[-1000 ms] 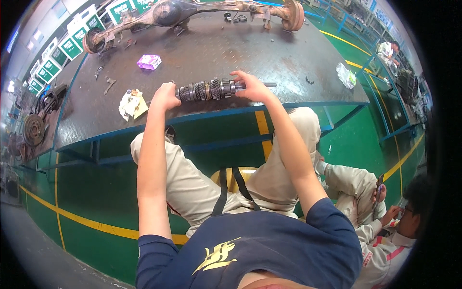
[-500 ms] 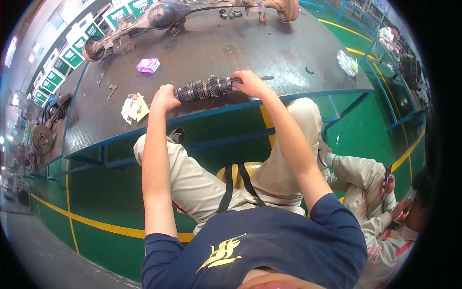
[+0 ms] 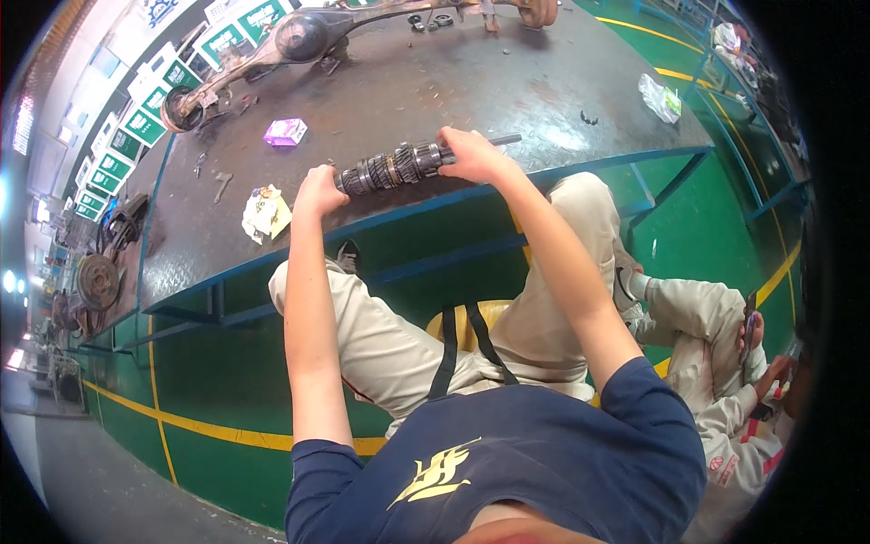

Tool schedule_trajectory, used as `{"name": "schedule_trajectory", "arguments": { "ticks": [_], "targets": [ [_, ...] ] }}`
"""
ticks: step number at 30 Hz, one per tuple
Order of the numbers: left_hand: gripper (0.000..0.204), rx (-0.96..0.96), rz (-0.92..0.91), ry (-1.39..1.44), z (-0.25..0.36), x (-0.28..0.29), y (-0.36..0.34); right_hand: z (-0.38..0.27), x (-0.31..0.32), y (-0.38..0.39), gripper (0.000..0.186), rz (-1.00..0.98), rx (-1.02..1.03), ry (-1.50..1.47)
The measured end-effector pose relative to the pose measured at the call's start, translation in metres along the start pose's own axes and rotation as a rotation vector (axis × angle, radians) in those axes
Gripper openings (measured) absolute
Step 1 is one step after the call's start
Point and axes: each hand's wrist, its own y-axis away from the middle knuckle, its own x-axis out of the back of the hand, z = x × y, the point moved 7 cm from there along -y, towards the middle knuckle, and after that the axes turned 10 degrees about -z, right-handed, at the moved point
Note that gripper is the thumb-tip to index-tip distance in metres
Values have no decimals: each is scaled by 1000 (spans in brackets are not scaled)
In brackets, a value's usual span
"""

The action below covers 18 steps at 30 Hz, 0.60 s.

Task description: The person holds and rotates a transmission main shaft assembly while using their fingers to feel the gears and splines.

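A dark metal gear shaft [image 3: 391, 170], stacked with several toothed gears, lies crosswise near the front edge of the workbench. Wrapped round its left end is my left hand [image 3: 321, 190], fingers closed. My right hand [image 3: 469, 155] grips the shaft just right of the gears, and the bare rod sticks out past it to the right. Parts of the shaft under both hands are hidden. Close to my left hand lies a crumpled, stained yellow-and-white paper or cloth [image 3: 265, 215].
On the dark workbench [image 3: 544, 109] are a purple box [image 3: 285, 132], a small metal fork-like part [image 3: 222, 186], a plastic bag [image 3: 660, 98] and a rusty axle [image 3: 304, 38]. A seated co-worker [image 3: 711, 344] holds a phone at the right. Brake parts [image 3: 98, 281] stand far left.
The whole view has shifted slightly, so the bench appears a little further right. Both hands keep their hold on the gear shaft, which has hardly moved against the bench.
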Motion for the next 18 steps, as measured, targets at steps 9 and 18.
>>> {"name": "schedule_trajectory", "arguments": {
  "ticks": [9, 18],
  "targets": [
    [39, -59, 50, -25, -11, 0, -2, 2, -6, -6, 59, -34, 6, -10],
    [41, -13, 31, 18, -14, 0, 3, -6, -6, -4, 61, -57, -50, -7]
  ]
}}
